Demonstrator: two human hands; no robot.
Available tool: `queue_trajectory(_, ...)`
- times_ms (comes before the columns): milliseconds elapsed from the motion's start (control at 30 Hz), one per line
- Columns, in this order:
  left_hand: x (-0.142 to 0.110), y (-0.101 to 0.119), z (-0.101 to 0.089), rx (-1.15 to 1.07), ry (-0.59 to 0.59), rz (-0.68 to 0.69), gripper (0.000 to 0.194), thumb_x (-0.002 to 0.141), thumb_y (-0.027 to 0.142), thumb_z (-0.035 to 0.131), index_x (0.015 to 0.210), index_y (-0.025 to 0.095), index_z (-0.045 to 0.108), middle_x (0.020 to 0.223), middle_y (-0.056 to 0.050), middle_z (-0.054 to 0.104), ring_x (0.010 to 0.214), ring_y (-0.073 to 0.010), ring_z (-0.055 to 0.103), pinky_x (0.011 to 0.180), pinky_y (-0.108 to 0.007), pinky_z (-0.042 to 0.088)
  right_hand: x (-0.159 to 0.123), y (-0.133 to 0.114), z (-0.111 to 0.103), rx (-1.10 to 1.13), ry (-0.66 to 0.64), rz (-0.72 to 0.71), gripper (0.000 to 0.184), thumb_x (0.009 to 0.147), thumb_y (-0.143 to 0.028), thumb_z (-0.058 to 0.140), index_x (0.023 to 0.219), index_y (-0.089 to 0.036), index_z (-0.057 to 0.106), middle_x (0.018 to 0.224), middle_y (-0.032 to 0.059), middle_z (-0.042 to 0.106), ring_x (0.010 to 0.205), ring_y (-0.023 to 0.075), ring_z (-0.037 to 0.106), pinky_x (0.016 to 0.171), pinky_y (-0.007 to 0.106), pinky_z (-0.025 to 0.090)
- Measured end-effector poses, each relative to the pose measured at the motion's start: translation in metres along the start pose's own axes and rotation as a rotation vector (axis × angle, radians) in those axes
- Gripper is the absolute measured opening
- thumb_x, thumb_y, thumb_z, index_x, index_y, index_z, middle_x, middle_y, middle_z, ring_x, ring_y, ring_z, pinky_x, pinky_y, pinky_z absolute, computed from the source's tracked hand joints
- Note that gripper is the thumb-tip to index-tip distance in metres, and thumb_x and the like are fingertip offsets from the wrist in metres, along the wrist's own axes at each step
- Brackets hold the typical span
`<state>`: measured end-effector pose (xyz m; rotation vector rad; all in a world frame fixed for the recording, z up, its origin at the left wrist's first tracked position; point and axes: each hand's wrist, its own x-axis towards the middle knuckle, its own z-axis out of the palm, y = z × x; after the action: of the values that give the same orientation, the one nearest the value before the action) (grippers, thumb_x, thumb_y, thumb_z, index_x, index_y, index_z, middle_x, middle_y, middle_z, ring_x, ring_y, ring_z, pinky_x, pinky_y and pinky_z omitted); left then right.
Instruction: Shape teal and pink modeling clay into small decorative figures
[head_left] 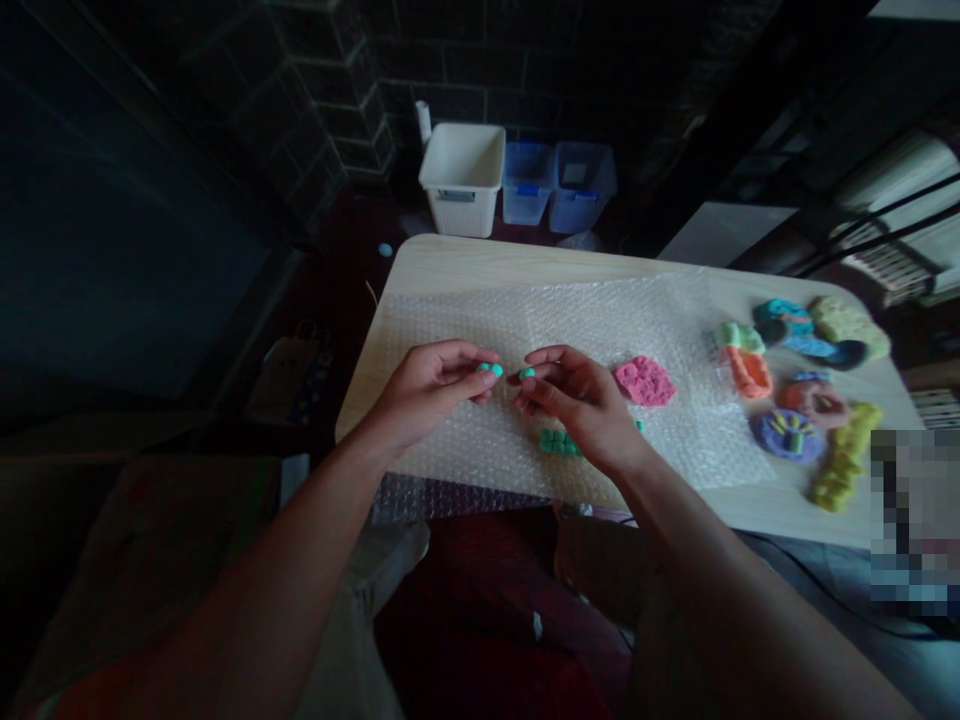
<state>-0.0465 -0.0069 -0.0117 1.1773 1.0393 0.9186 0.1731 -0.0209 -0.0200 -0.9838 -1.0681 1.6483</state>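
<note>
My left hand (442,385) pinches a small piece of mint-green clay (491,369) between thumb and fingertips, above the bubble wrap. Close on its right, my right hand (574,395) grips another bit of mint-green clay (527,373) the same way, and the two pieces are apart. Below the right hand lies a block of darker green clay lumps (558,442), partly hidden by that hand. A pink crumpled clay mass (645,381) rests on the bubble wrap just right of the right hand.
Bubble wrap (450,310) covers much of the wooden table (465,255). At the right sit several coloured clay shapes, among them a purple disc (787,436), an orange piece (748,372) and a yellow strip (845,458). A white bin (463,180) and two clear blue boxes (527,185) stand behind.
</note>
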Motion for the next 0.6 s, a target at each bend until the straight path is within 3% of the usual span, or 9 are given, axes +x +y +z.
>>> queue_trajectory(200, 0.0001, 0.0018, 0.0039, 0.052, -0.013, 0.027, 0.024, 0.083, 0.029, 0.085, 0.1, 0.014, 0.078, 0.08, -0.004, 0.075, 0.073, -0.0155, 0.068, 0.07, -0.029, 0.054, -0.0007, 0.0022, -0.0007, -0.155, 0.009, -0.081, 0.036, 0.082, -0.044, 0.093, 0.104, -0.02, 0.077, 0.085, 0.0035, 0.077, 0.074, 0.0155, 0.069, 0.07, 0.03, 0.058)
queue_trajectory(400, -0.0002, 0.0017, 0.0065, 0.062, -0.018, 0.049, 0.023, 0.084, 0.03, 0.083, 0.1, 0.014, 0.077, 0.082, -0.004, 0.076, 0.074, -0.0157, 0.069, 0.07, -0.028, 0.056, 0.0021, 0.0088, -0.0012, -0.183, -0.002, -0.172, 0.031, 0.083, -0.037, 0.092, 0.106, -0.02, 0.08, 0.096, 0.0059, 0.081, 0.084, 0.0165, 0.073, 0.077, 0.032, 0.061)
queue_trajectory(600, -0.0002, -0.0002, 0.0081, 0.061, -0.019, 0.057, 0.024, 0.084, 0.029, 0.085, 0.101, 0.013, 0.079, 0.084, -0.005, 0.077, 0.074, -0.0147, 0.069, 0.069, -0.026, 0.055, 0.0015, 0.0079, 0.0, -0.196, 0.004, -0.194, 0.029, 0.082, -0.04, 0.094, 0.098, -0.019, 0.08, 0.093, 0.0067, 0.082, 0.084, 0.0179, 0.075, 0.079, 0.033, 0.063)
